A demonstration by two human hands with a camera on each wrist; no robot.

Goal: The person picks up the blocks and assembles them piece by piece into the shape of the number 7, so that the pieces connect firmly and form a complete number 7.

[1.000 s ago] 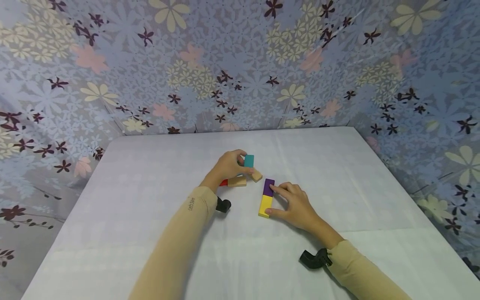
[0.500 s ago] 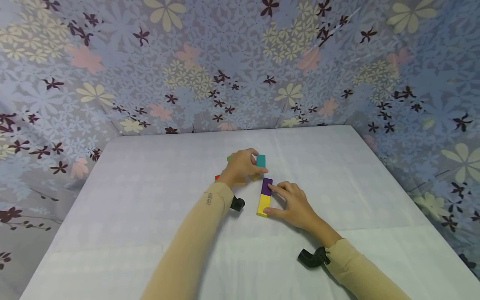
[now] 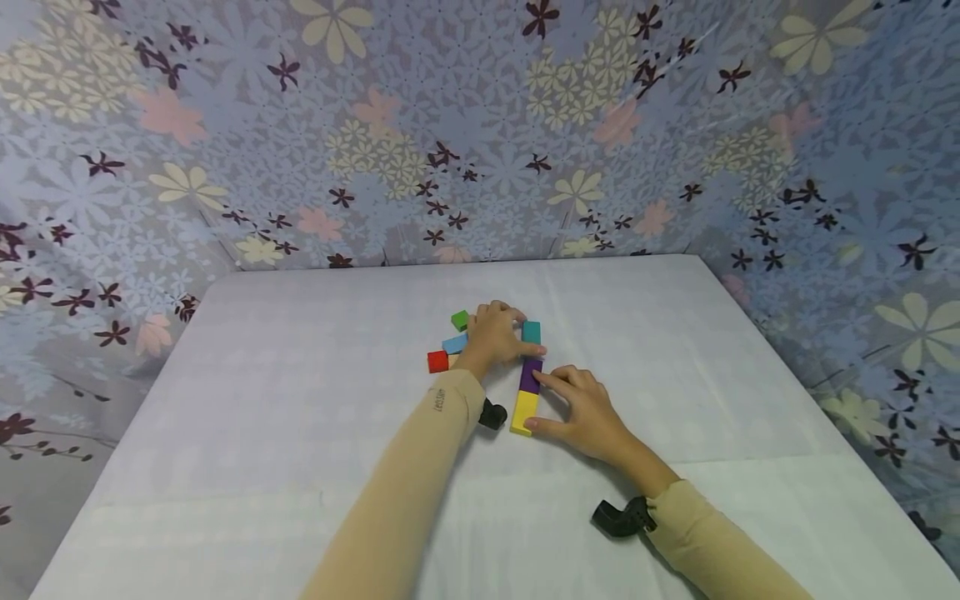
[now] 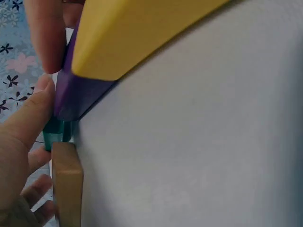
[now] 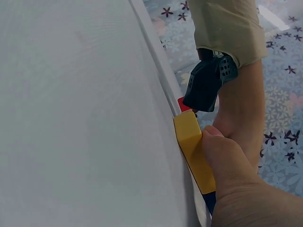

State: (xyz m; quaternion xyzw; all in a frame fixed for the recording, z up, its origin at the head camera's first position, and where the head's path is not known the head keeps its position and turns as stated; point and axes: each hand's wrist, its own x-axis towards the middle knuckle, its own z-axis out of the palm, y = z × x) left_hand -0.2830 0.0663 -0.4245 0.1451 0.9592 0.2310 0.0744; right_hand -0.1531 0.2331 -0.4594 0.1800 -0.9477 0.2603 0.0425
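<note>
My left hand (image 3: 497, 333) holds a teal block (image 3: 531, 332) between thumb and fingers, at the far end of a purple block (image 3: 530, 379). Purple meets a yellow block (image 3: 524, 410) end to end, making a straight row on the table. My right hand (image 3: 592, 415) steadies that row, its thumb on the yellow block (image 5: 191, 146) and a finger on the purple one. In the left wrist view, the teal block (image 4: 56, 132) sits beyond the purple block (image 4: 85, 97), partly hidden; I cannot tell whether they touch. A plain wooden block (image 4: 68, 182) stands nearer, beside the left fingers.
Left of the left hand lie a red block (image 3: 438, 362), a light blue block (image 3: 454, 344) and a green block (image 3: 460, 320). The hand partly covers this group. A white cloth covers the table (image 3: 300, 400); a flowered curtain (image 3: 420, 133) hangs behind it.
My left hand has carried the teal block rightward, from above the wooden blocks to the far end of the purple block. The red, light blue and green blocks have come into sight. My right hand stays put.
</note>
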